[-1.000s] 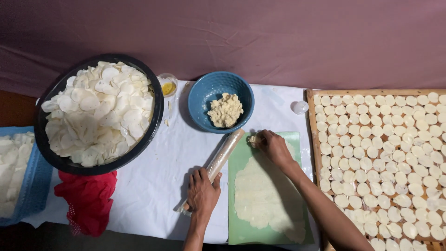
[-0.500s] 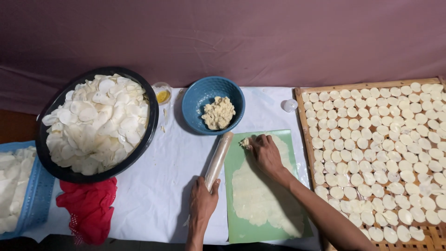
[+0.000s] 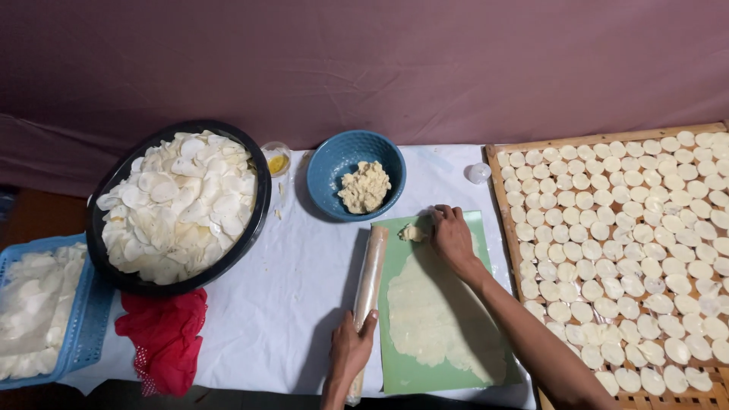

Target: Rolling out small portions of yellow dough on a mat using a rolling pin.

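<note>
My left hand point(image 3: 351, 348) grips the near end of a wooden rolling pin point(image 3: 368, 281) that lies along the left edge of a green mat point(image 3: 399, 372). A thin sheet of rolled dough point(image 3: 429, 315) covers most of the mat. At the mat's far end my right hand point(image 3: 453, 237) presses its fingers by a small lump of dough point(image 3: 412, 233). Just beyond the mat stands a blue bowl point(image 3: 334, 163) with more dough point(image 3: 364, 187) in it.
A large black basin point(image 3: 106, 250) heaped with white dough discs stands at the left. A blue basket point(image 3: 72, 342) of discs and a red cloth point(image 3: 163, 334) lie near it. A woven tray point(image 3: 524, 250) at the right holds rows of round discs. A small cup point(image 3: 277, 159) holds yellow liquid.
My right hand stays at the mat's far end, fingers shifting slightly on the dough lump. My left hand keeps hold of the rolling pin. The view has shifted slightly.
</note>
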